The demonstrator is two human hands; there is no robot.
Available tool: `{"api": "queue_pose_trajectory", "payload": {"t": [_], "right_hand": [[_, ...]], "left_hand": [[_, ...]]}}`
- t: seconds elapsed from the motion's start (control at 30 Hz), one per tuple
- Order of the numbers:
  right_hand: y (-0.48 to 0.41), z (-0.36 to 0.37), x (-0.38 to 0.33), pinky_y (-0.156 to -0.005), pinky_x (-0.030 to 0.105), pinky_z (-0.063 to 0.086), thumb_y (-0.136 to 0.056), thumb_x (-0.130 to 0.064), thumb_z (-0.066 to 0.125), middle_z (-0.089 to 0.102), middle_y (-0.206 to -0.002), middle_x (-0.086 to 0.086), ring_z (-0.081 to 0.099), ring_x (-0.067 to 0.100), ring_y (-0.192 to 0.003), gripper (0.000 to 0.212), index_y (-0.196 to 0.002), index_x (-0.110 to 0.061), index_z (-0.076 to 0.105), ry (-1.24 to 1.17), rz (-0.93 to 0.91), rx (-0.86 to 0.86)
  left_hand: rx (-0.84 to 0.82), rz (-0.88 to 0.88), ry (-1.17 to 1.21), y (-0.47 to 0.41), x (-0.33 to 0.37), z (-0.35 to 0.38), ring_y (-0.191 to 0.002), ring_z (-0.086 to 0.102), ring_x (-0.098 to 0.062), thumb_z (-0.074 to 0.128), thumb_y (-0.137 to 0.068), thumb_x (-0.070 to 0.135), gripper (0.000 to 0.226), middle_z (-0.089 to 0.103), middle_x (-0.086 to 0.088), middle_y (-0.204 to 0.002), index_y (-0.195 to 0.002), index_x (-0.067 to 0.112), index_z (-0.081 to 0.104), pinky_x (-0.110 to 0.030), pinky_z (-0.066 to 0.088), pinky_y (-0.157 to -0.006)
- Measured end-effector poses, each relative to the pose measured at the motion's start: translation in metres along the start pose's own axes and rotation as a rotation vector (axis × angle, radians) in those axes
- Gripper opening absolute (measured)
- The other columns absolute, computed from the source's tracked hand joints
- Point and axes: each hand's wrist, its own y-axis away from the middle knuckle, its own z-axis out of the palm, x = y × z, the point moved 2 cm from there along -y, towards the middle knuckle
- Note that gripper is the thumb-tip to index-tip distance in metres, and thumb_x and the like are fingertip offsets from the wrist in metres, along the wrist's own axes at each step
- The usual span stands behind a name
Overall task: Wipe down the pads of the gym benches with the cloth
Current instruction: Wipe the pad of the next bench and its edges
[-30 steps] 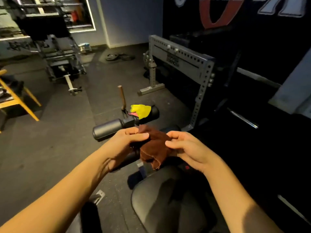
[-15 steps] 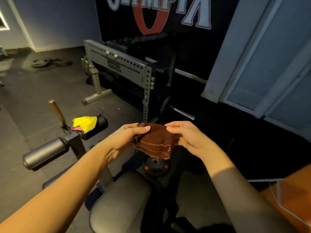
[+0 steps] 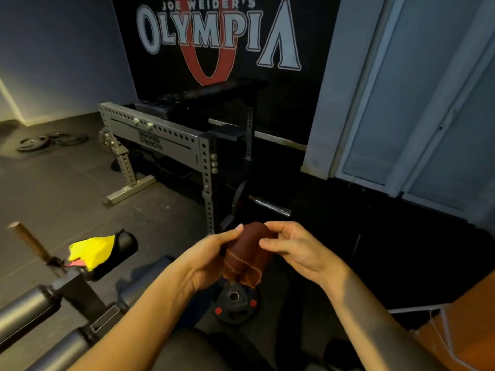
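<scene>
Cloth (image 3: pixel 245 253) rolled tighter — dark floor (image 3: pixel 67 188) (dim).

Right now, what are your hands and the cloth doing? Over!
Left hand and right hand both grip the folded brown cloth. Cloth in the air, off the black seat pad below. Nothing seen in the way.

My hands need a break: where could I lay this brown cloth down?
Bare rubber floor lies between the grey rack's foot and the roller carrying the yellow cloth. The seat pad nearest you looks bare too. Crowded: directly under the brown cloth sits a weight plate.
</scene>
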Motion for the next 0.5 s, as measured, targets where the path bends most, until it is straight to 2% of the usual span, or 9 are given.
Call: {"api": "queue_pose_trajectory", "payload": {"t": [0.13, 0.2, 0.27, 0.3, 0.4, 0.5], "right_hand": [[-0.049, -0.076, 0.012, -0.104, 0.034, 0.051, -0.092, -0.006, 0.071, 0.064, -0.126, 0.006, 0.061, 0.018, -0.122, 0.023, -0.114, -0.009, 0.076, 0.119, -0.138, 0.018], [-0.088, -0.130, 0.022, -0.099, 0.026, 0.052, -0.092, -0.006, 0.071, 0.065, -0.130, -0.002, 0.060, 0.012, -0.125, 0.027, -0.118, -0.013, 0.075, 0.090, -0.148, -0.041], [-0.131, -0.191, 0.030, -0.098, 0.016, 0.049, -0.093, -0.007, 0.069, 0.068, -0.131, -0.002, 0.059, 0.009, -0.127, 0.034, -0.125, -0.018, 0.072, 0.064, -0.136, -0.121], [-0.149, -0.222, 0.033, -0.099, 0.015, 0.047, -0.093, -0.008, 0.069, 0.069, -0.130, 0.000, 0.059, 0.010, -0.128, 0.036, -0.127, -0.019, 0.071, 0.041, -0.120, -0.159], [-0.194, -0.314, 0.033, -0.101, 0.020, 0.049, -0.092, -0.008, 0.069, 0.072, -0.126, 0.004, 0.064, 0.017, -0.124, 0.033, -0.123, -0.018, 0.073, 0.011, -0.138, -0.200], [-0.211, -0.386, 0.019, -0.090, 0.018, 0.053, -0.093, -0.006, 0.067, 0.074, -0.117, 0.005, 0.068, 0.017, -0.115, 0.025, -0.115, -0.015, 0.076, 0.040, -0.116, -0.214]], "left_hand": [[0.036, -0.037, 0.011, -0.075, 0.015, 0.019, -0.102, 0.074, -0.036, 0.075, -0.086, 0.048, 0.032, 0.075, -0.019, -0.112, -0.102, 0.021, 0.081, -0.049, 0.061, -0.079], [0.081, -0.023, 0.007, -0.128, 0.032, 0.035, -0.100, 0.074, -0.035, 0.070, -0.089, 0.052, 0.029, 0.076, -0.016, -0.109, -0.099, 0.027, 0.081, -0.051, 0.062, -0.083], [0.138, -0.001, -0.031, -0.188, 0.055, 0.058, -0.098, 0.076, -0.032, 0.066, -0.090, 0.054, 0.030, 0.077, -0.013, -0.107, -0.099, 0.030, 0.081, -0.050, 0.059, -0.094], [0.177, -0.001, -0.030, -0.218, 0.065, 0.070, -0.097, 0.076, -0.032, 0.066, -0.091, 0.052, 0.032, 0.077, -0.014, -0.107, -0.102, 0.026, 0.081, -0.049, 0.059, -0.093], [0.212, -0.016, 0.033, -0.299, 0.097, 0.114, -0.090, 0.077, -0.033, 0.065, -0.095, 0.044, 0.035, 0.077, -0.017, -0.102, -0.113, 0.017, 0.074, -0.043, 0.063, -0.069], [0.194, 0.004, 0.041, -0.350, 0.121, 0.165, -0.089, 0.077, -0.028, 0.063, -0.092, 0.044, 0.030, 0.079, -0.012, -0.100, -0.104, 0.023, 0.080, -0.037, 0.063, -0.069]]}}
